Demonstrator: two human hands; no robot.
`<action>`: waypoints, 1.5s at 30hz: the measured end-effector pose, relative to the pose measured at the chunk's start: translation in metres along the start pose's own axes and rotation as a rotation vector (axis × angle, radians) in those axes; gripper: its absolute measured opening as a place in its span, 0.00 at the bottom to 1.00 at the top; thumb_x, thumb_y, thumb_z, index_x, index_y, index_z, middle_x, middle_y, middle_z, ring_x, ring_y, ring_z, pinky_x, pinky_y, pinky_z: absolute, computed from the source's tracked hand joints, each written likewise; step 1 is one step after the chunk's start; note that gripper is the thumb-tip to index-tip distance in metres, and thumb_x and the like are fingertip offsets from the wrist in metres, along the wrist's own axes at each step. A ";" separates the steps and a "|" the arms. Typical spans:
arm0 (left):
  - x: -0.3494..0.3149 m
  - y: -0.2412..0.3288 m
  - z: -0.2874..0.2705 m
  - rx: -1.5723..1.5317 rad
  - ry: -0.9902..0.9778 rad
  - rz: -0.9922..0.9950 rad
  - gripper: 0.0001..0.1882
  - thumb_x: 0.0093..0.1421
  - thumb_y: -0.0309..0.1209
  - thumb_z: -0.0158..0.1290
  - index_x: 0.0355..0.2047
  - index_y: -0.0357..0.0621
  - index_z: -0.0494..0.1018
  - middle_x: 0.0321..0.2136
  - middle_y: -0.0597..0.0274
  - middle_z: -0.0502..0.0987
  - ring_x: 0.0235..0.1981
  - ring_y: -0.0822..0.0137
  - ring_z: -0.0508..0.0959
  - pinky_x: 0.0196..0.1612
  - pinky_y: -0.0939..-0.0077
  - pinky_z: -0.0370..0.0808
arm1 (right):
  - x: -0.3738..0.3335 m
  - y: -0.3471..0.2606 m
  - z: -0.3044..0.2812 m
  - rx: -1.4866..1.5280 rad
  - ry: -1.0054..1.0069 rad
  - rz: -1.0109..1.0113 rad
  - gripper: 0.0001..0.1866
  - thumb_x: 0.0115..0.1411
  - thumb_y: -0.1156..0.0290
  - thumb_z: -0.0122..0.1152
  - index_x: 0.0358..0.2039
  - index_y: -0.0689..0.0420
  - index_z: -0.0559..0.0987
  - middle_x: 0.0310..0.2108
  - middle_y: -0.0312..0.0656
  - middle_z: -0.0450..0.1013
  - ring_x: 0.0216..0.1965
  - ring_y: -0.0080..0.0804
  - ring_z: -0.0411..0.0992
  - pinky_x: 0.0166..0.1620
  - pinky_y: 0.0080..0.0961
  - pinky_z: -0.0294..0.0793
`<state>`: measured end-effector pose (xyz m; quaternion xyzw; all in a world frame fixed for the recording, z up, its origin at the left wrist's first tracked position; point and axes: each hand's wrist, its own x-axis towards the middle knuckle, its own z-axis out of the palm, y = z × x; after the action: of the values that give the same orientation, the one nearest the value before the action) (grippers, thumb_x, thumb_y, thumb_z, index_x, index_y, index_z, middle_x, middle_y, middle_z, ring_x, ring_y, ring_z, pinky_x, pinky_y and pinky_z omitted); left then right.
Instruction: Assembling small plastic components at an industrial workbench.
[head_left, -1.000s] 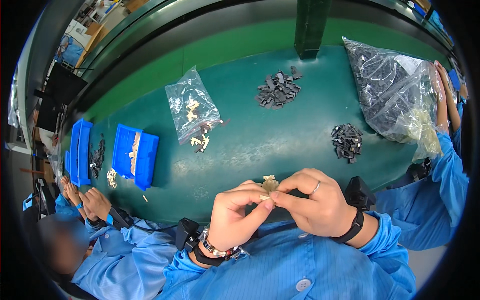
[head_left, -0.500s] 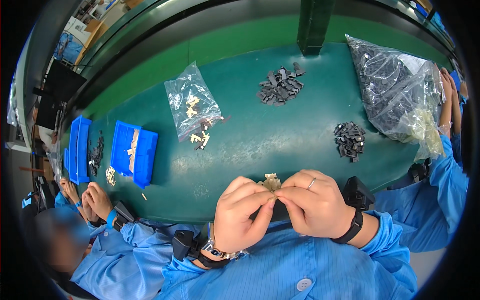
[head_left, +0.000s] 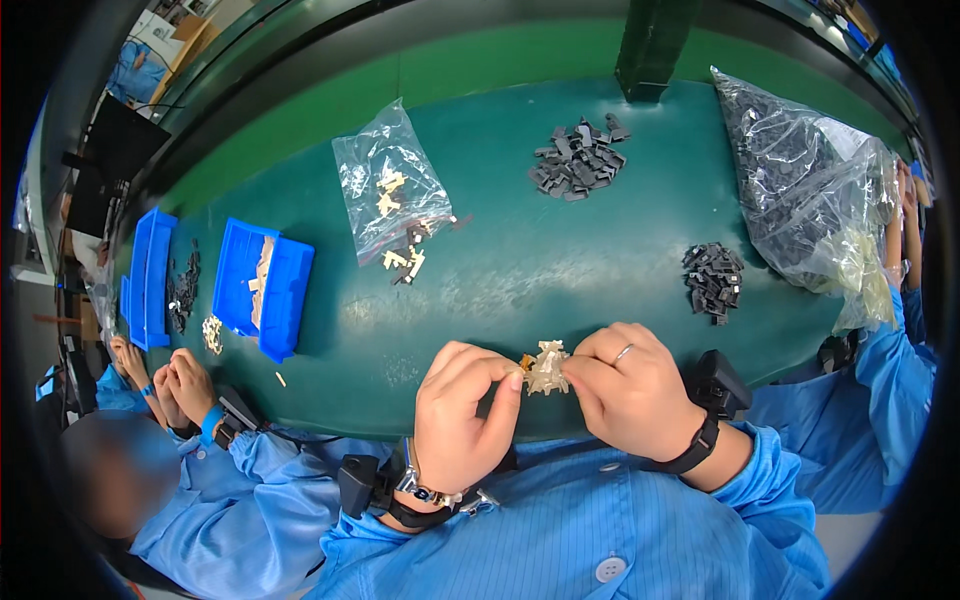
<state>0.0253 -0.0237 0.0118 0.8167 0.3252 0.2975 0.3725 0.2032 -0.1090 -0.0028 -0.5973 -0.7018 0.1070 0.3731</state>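
A small heap of cream plastic parts [head_left: 547, 372] lies at the near edge of the green table, between my two hands. My left hand [head_left: 462, 405] is at its left side, thumb and forefinger pressed together. A tiny orange-brown bit [head_left: 526, 362] shows by those fingertips; whether they hold it is unclear. On the other side, my right hand [head_left: 635, 385] has its thumb and fingers pinched at the heap's edge. What it grips, if anything, is hidden by the fingertips. A ring is on one finger of that hand.
Piles of dark grey plastic parts [head_left: 580, 160] and black parts [head_left: 714, 282] lie on the table [head_left: 480, 240]. A clear bag [head_left: 390, 185] spills cream pieces. Right stands a large bag of dark parts [head_left: 800, 180]; left, blue bins [head_left: 285, 300] and a co-worker's hands [head_left: 185, 388].
My hands have parted from a fingertip-to-fingertip pinch, the left moving left and the right slightly right. More of the cream heap now shows between them. The view has shifted a little.
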 end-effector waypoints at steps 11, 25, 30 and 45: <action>-0.002 -0.005 0.008 -0.067 -0.048 -0.063 0.01 0.58 0.20 0.55 0.30 0.35 0.74 0.29 0.53 0.77 0.32 0.54 0.75 0.37 0.67 0.72 | 0.000 -0.002 0.001 -0.030 -0.050 0.026 0.09 0.43 0.82 0.64 0.28 0.59 0.80 0.28 0.38 0.70 0.28 0.36 0.69 0.34 0.31 0.68; 0.000 -0.001 0.008 -0.133 -0.060 -0.085 0.03 0.60 0.22 0.55 0.29 0.34 0.74 0.27 0.57 0.76 0.32 0.63 0.73 0.38 0.72 0.70 | -0.001 0.000 -0.004 -0.020 -0.062 -0.010 0.08 0.41 0.77 0.65 0.26 0.59 0.80 0.27 0.39 0.69 0.30 0.37 0.70 0.35 0.31 0.70; 0.000 0.004 0.003 -0.302 -0.166 -0.150 0.04 0.60 0.22 0.54 0.29 0.35 0.74 0.28 0.59 0.76 0.32 0.64 0.73 0.39 0.72 0.69 | 0.000 -0.006 -0.008 0.647 0.076 0.357 0.08 0.51 0.77 0.67 0.33 0.61 0.82 0.30 0.40 0.77 0.26 0.26 0.72 0.29 0.24 0.69; 0.001 0.018 0.004 -0.159 -0.076 -0.022 0.03 0.54 0.19 0.59 0.30 0.34 0.78 0.26 0.57 0.80 0.28 0.64 0.75 0.35 0.73 0.70 | 0.002 -0.016 -0.017 0.829 0.010 0.505 0.01 0.55 0.80 0.63 0.29 0.64 0.79 0.23 0.39 0.74 0.25 0.21 0.69 0.29 0.20 0.68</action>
<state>0.0344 -0.0341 0.0236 0.7917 0.2948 0.2870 0.4516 0.2017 -0.1163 0.0195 -0.5504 -0.4313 0.4620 0.5456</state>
